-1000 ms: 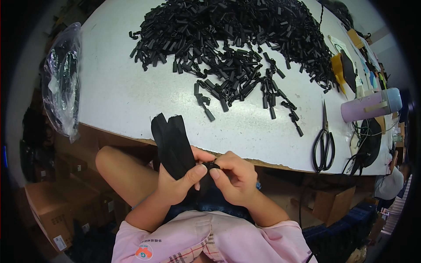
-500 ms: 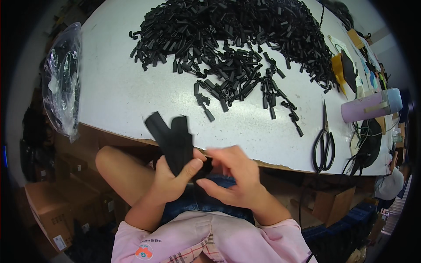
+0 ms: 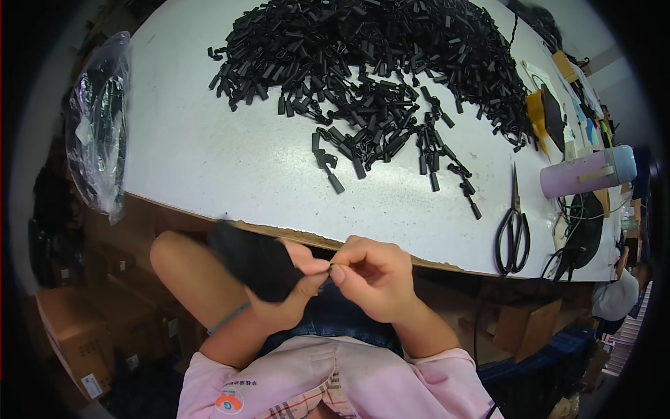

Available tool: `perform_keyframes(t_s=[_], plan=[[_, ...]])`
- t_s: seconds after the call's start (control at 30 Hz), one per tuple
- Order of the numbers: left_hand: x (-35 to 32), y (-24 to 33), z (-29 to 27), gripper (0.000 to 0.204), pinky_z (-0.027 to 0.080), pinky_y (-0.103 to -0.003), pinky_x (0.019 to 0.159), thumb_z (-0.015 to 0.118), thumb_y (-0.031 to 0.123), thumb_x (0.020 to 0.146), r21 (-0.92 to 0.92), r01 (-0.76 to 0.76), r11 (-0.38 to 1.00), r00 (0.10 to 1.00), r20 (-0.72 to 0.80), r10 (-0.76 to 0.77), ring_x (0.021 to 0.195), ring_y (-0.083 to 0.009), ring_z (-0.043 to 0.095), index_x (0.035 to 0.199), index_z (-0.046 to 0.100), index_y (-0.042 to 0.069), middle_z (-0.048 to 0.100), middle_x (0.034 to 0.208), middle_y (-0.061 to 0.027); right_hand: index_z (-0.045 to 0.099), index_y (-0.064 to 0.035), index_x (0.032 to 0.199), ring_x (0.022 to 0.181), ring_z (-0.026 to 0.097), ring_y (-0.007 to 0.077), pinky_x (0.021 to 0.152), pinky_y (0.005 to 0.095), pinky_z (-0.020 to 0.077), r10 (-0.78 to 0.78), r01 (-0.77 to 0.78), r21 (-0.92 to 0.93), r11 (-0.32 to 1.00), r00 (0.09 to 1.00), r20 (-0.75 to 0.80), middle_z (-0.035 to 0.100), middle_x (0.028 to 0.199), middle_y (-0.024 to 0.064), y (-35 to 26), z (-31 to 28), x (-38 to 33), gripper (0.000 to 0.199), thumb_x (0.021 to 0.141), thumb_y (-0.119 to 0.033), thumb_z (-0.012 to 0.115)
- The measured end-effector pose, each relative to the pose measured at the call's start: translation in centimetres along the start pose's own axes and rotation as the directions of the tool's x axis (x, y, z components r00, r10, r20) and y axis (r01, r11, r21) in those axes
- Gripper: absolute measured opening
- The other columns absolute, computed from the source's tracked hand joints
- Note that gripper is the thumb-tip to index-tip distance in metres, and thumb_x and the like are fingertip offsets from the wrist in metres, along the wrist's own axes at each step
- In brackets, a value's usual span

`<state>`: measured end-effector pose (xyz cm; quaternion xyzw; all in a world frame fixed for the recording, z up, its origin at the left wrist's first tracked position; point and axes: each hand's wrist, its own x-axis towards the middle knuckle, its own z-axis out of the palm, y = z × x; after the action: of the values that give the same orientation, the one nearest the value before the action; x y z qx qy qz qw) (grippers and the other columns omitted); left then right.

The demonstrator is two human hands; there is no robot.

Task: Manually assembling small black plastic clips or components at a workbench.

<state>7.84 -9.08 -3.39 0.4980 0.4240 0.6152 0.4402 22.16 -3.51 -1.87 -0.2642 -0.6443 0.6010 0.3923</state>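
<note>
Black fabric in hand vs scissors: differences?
Place: black fabric is in the left hand; scissors lie on the white table.
Shape: fabric is a broad patch; scissors are slender with looped handles.
Sharpness: fabric is blurred, scissors crisp.
Shared: dark colour.

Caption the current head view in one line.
Left hand holds black material beside the pinching right hand, near a white table heaped with small black parts.

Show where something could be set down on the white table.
Bare: left, between the clear plastic bag and the heap of small black pieces; nearer, left of the black metal scissors. Crowded: far middle; right edge, around the lilac cylindrical bottle.
</note>
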Motion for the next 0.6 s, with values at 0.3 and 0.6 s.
perform_keyframes(t_s=[0.3, 0.6], plan=[[0.6, 0.3, 0.5, 0.021, 0.047, -0.029, 0.053, 0.053, 0.014, 0.079, -0.538, 0.334, 0.774, 0.899, -0.065, -0.433, 0.058, -0.0167, 0.053, 0.090, 0.045, -0.002, 0.051, 0.069, -0.0124, 0.052, -0.0015, 0.096, 0.075, 0.045, 0.0250, 0.061, 0.0322, 0.0393, -0.283, 0.013, -0.941, 0.338, 0.955, -0.089, 0.049, 0.089, 0.0105, 0.9, -1.5, 4.8, 0.037, 0.062, -0.012, 0.062], [0.3, 0.2, 0.5, 0.020, 0.041, -0.022, 0.046, 0.054, 0.017, 0.080, -0.274, 0.396, 0.876, 0.896, -0.091, -0.434, 0.054, -0.0102, 0.049, 0.090, 0.049, 0.001, 0.049, 0.068, -0.0036, 0.055, 0.0004, 0.095, 0.077, 0.046, 0.0243, 0.066, 0.0316, 0.0390, -0.274, 0.036, -0.956, 0.292, 0.960, -0.048, 0.051, 0.092, 0.0114, 0.6, -2.4, 1.9, 0.035, 0.064, -0.014, 0.063]])
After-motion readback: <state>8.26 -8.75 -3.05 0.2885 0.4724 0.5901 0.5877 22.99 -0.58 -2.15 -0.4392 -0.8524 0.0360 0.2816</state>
